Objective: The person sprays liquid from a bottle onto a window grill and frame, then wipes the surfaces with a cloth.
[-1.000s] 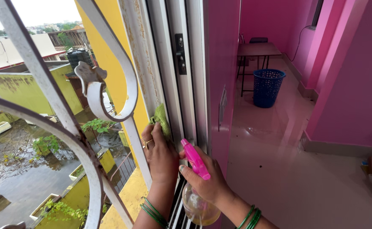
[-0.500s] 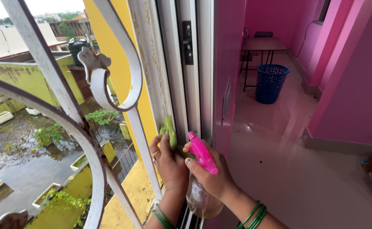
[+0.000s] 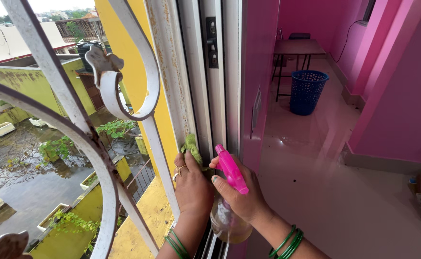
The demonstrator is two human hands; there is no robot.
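Far left there's a white curly iron window grille with a wet courtyard and planter boxes way down below it. Next over, the left hand is bunched around a green cleaning cloth, fingers curled tight, pressing it against the grimy white window frame — the cloth pokes out just above the knuckles, right up against the frame's rail. Just beside it, touching almost, the right hand is wrapped around a clear spray bottle with a pink trigger head, bottle hanging low by the sill. Green bangles on both wrists. Further right it's a pink room — blue mesh bin next to a small table, well away from the hands.
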